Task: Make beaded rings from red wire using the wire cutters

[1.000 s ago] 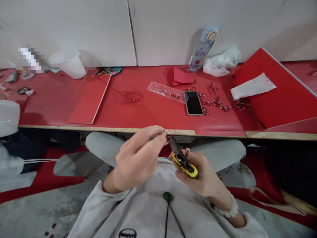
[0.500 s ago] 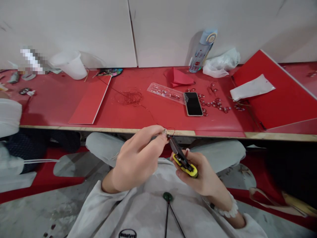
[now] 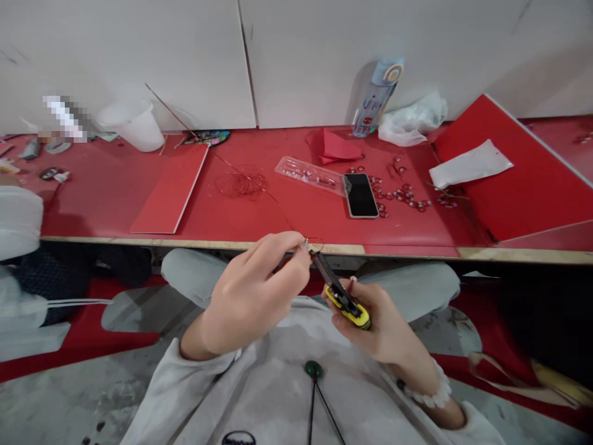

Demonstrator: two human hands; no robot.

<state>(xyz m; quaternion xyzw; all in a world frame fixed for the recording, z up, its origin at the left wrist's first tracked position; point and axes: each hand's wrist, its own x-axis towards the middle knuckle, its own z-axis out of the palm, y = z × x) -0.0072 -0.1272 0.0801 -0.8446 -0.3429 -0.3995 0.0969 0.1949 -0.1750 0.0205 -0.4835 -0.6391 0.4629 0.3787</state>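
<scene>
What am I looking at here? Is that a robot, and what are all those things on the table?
No robot here, just a person's two bare hands. The camera is worn on the person's head, so you look forward and down, much as they do.

The left hand pinches thin red wire, which runs back to a loose tangle on the red tabletop. Whatever else is between those fingertips is too small to tell. The right hand holds black-and-yellow metal pliers, their tips close to the left fingertips.

Also on the table are a clear plastic tray of small beads, a black-screened phone, small red beaded loops and a pale blue bottle.
</scene>
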